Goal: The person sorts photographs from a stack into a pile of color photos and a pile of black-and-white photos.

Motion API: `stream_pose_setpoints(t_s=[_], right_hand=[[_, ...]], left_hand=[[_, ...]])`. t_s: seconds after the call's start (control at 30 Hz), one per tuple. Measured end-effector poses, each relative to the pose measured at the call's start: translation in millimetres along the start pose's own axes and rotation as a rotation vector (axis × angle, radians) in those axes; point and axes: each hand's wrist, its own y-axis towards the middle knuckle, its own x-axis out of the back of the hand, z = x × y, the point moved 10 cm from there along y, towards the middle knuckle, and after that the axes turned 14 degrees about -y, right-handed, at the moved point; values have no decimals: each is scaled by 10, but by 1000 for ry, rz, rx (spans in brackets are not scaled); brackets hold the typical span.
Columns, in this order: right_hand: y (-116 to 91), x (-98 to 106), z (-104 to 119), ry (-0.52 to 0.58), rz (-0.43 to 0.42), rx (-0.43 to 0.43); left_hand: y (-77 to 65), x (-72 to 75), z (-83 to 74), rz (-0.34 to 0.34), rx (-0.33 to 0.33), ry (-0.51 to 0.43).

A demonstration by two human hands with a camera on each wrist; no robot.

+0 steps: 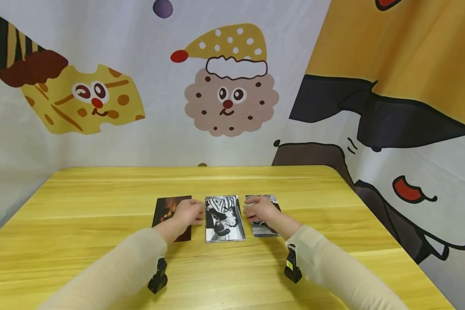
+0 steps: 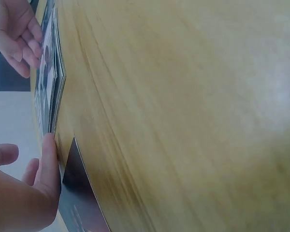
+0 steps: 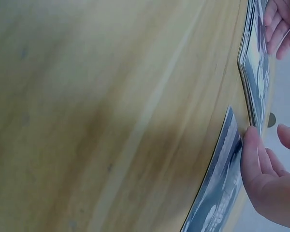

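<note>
A small stack of black-and-white photo cards (image 1: 224, 219) lies between my two hands; its layered edges show in the left wrist view. My left hand (image 1: 189, 213) is at its left side, over a dark photo card (image 1: 160, 212), with a fingertip (image 2: 49, 140) at the stack's edge. On the opposite side is my right hand (image 1: 262, 210), above another black-and-white photo card (image 1: 266, 231). Its fingertip (image 3: 252, 133) appears to touch the stack's right edge. Both hands have loosely extended fingers, thumbs apart from them, and neither grips a card. They partly hide the outer cards.
The cards lie on a yellow wood-grain table (image 1: 224, 275). Behind it hangs a cloth (image 1: 162, 150) printed with cartoon figures, which also runs down the right side. A black wrist device (image 1: 158, 275) is on the left wrist, another (image 1: 292, 265) on the right.
</note>
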Motion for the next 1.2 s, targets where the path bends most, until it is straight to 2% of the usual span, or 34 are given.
stream_pose_setpoints(t_s=[0.23, 0.73, 1.03, 1.2], right_hand=[[-6, -52, 43, -3, -1, -7], [-39, -63, 75, 5, 2, -15], [-80, -31, 115, 13, 2, -36], [-66, -22, 120, 67, -2, -38]], left_hand=[[-2, 8, 8, -7, -12, -8], [-75, -9, -19, 35, -21, 3], [-78, -3, -51, 19, -28, 1], [-80, 4, -117, -16, -71, 36]])
